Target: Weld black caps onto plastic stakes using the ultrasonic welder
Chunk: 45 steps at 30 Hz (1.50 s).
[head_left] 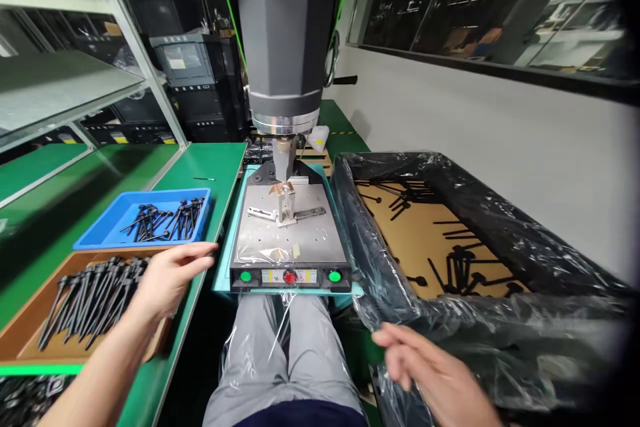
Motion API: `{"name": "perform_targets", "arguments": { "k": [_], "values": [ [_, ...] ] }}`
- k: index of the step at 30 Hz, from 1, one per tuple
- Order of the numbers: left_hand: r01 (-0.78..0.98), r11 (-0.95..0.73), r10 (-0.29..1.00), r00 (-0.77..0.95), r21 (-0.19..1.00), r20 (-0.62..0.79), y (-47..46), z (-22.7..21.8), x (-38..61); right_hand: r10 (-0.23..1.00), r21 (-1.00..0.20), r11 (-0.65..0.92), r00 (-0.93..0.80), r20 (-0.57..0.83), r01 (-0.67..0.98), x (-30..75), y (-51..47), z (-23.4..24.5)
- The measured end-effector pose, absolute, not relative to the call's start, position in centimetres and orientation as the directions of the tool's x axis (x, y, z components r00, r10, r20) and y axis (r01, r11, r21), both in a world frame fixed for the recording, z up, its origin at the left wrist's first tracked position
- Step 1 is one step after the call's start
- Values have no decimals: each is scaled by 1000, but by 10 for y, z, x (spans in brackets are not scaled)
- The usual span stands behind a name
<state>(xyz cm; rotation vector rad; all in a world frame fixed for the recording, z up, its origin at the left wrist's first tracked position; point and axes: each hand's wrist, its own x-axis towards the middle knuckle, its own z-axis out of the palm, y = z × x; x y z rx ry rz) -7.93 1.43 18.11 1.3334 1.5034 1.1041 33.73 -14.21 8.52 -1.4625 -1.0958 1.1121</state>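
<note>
My left hand [167, 275] lies flat and open on the green bench edge, beside a brown tray [30, 340] of long black rods [93, 297], fingers pointing at the press. My right hand [427, 370] hovers low at the right with fingers spread and blurred, holding nothing, just under the black plastic liner [380, 267] of a cardboard box [425, 240] that holds several black parts. Between the hands stands a press machine with a metal plate [310, 240], a small fixture [285, 203] under its head [285, 33], and green and red buttons [290, 276].
A blue tray [113, 227] of black screw-like parts sits behind the brown tray. Metal shelving stands at the left, a white wall at the right. My grey-trousered legs under clear plastic film are below the machine.
</note>
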Motion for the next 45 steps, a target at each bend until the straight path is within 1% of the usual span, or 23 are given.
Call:
{"name": "perform_targets", "arguments": {
  "k": [1, 2, 4, 6, 9, 13, 18, 23, 27, 29, 31, 33, 37, 40, 42, 45],
  "values": [
    [132, 69, 997, -46, 989, -63, 18, 177, -60, 986, -989, -149, 75, -148, 13, 313, -131, 83],
    [4, 114, 993, 11, 994, -114, 21, 173, -41, 986, -984, -165, 9, -166, -67, 290, -123, 81],
    [-201, 195, 978, 116, 960, -175, 20, 164, -8, 986, -973, -159, -84, -146, -169, 252, -110, 77],
    [-325, 273, 954, 214, 905, -211, 15, 154, 14, 986, -970, -128, -128, -102, -209, 230, -104, 75],
    [-414, 320, 933, 293, 852, -208, 7, 141, 28, 986, -969, -102, -149, -69, -225, 222, -101, 71],
    [-430, 298, 938, 295, 852, -180, 4, 126, 31, 987, -965, -98, -146, -64, -243, 228, -102, 64],
    [-441, 321, 933, 299, 838, -200, 7, 114, 31, 982, -969, -110, -174, -72, -222, 233, -99, 55],
    [-464, 314, 937, 294, 828, -190, 8, 110, 33, 971, -945, -167, -213, -109, -282, 233, -93, 59],
    [-473, 288, 945, 280, 833, -168, 7, 106, 36, 940, -854, -291, -296, -171, -431, 233, -90, 68],
    [-471, 294, 945, 275, 832, -178, 7, 104, 37, 920, -782, -358, -334, -204, -510, 232, -90, 70],
    [-464, 304, 945, 259, 832, -201, 6, 101, 39, 913, -730, -390, -336, -230, -561, 228, -91, 70],
    [-462, 300, 949, 234, 835, -211, 5, 100, 42, 926, -732, -367, -303, -226, -574, 223, -93, 67],
    [-496, 255, 966, 168, 830, -196, 3, 101, 49, 969, -821, -239, -182, -167, -518, 206, -98, 56],
    [-508, 252, 968, 137, 823, -212, 2, 102, 53, 983, -843, -183, -104, -151, -506, 197, -100, 50],
    [-504, 250, 968, 125, 826, -217, 2, 101, 54, 975, -802, -220, -141, -170, -556, 198, -98, 50],
    [-502, 236, 971, 103, 832, -214, 2, 100, 53, 931, -656, -363, -278, -235, -662, 204, -95, 55]
  ]
}}
